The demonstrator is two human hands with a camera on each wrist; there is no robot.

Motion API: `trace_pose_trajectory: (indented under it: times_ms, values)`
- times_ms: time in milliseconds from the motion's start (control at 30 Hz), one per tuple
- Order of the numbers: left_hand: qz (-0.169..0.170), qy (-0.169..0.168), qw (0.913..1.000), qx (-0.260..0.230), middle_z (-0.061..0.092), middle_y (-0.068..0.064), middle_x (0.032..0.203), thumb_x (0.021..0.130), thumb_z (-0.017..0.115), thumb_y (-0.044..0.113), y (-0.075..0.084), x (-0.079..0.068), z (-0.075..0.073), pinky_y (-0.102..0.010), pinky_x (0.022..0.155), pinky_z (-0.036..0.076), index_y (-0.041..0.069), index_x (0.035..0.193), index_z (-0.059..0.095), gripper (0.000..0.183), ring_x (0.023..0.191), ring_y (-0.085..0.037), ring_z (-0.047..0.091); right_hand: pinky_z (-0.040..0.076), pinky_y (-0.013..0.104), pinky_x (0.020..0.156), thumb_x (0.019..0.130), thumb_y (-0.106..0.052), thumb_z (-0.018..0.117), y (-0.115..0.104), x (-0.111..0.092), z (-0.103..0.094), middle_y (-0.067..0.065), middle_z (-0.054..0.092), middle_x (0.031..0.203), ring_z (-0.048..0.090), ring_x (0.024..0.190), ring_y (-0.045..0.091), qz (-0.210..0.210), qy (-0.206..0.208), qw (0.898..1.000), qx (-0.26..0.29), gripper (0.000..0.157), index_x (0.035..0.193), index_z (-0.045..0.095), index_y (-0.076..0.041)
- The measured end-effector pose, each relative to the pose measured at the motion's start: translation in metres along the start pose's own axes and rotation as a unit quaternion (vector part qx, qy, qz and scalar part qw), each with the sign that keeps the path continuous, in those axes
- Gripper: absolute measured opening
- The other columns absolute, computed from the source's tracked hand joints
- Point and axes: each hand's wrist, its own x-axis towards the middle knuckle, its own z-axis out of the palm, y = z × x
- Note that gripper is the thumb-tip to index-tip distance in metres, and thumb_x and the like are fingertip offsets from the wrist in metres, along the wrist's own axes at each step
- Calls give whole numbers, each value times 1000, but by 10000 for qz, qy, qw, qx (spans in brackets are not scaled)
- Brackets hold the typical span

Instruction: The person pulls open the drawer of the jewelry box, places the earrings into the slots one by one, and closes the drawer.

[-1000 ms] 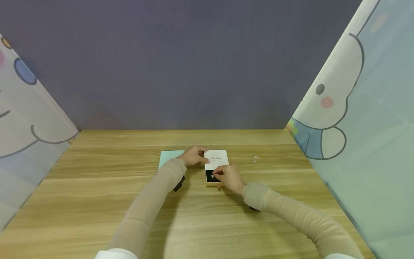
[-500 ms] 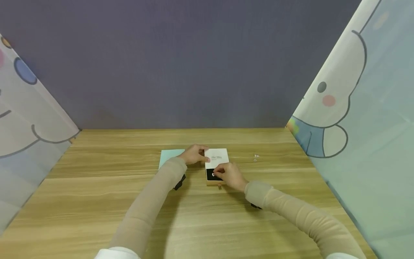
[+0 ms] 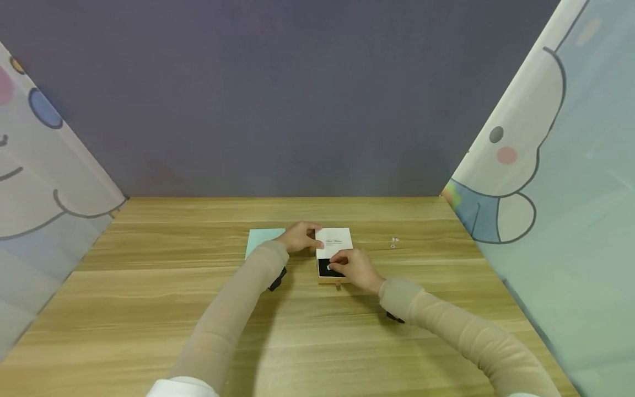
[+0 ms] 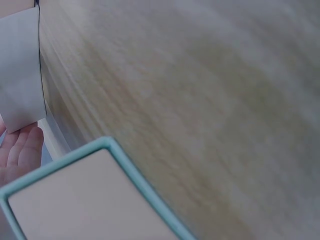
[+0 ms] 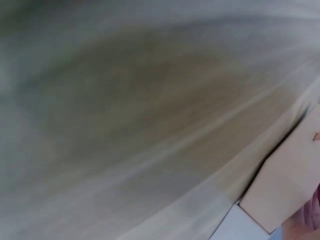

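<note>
My left hand (image 3: pixel 299 236) is at the left edge of a white printed card (image 3: pixel 334 251), thumb over its edge. In the left wrist view, its fingers (image 4: pixel 31 150) lie behind the lower corner of this card. The card covers the back part of a small drawer-style box (image 3: pixel 327 280) with a black insert (image 3: pixel 323 273) showing in front. Over the insert, my right hand (image 3: pixel 361 270) pinches a tiny silvery piece of jewelry (image 3: pixel 329 268) between thumb and forefinger; its exact kind is too small to tell. The box front (image 5: pixel 280 185), with a pull tab, shows in the right wrist view.
Left of the drawer box lies a teal box part (image 3: pixel 259 238), its teal rim (image 4: pixel 117 147) around a pale inside. Tiny pale pieces (image 3: pixel 394 239) lie on the wooden table (image 3: pixel 317 342) to the right. A dark panel (image 3: pixel 288 110) stands behind the table.
Both hands stay at the box in nearly the same pose. The right hand has lifted slightly and its fingertips still pinch the silvery piece. The head view has shifted a little.
</note>
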Motion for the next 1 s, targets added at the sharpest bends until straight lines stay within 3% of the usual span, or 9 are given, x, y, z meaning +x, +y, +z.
trace_pose_trajectory:
  times_ms: [367,600,833,1000]
  values:
    - [-36,-3,10000,26,46,-7,138,80,71,30,-5,2,-1,-39,102,41,12,136,45,65,125,-24,45,54,24,69,84,-12,66,3,-4,-15,5,68,91,64,81,14,14,-410,9972,627,15,97,69,-4]
    - [12,-33,9999,-104,46,-9,138,80,72,27,-3,3,0,-39,103,39,9,136,46,64,126,-25,44,54,27,73,84,-9,66,7,-7,-34,14,67,97,64,85,19,18,-273,9964,803,20,100,67,2]
    - [-45,-66,9999,-139,43,-7,140,79,72,27,-4,4,0,-38,105,38,13,136,46,64,128,-24,41,55,31,74,83,-4,65,21,-8,-61,18,67,99,64,87,26,-100,129,9993,330,21,102,66,6]
    - [-64,-80,9998,-184,43,-7,140,79,72,27,-2,3,0,-38,105,37,12,136,45,64,129,-25,40,54,34,76,85,-7,63,35,-10,-78,17,67,102,63,92,29,122,146,9997,148,25,107,65,5]
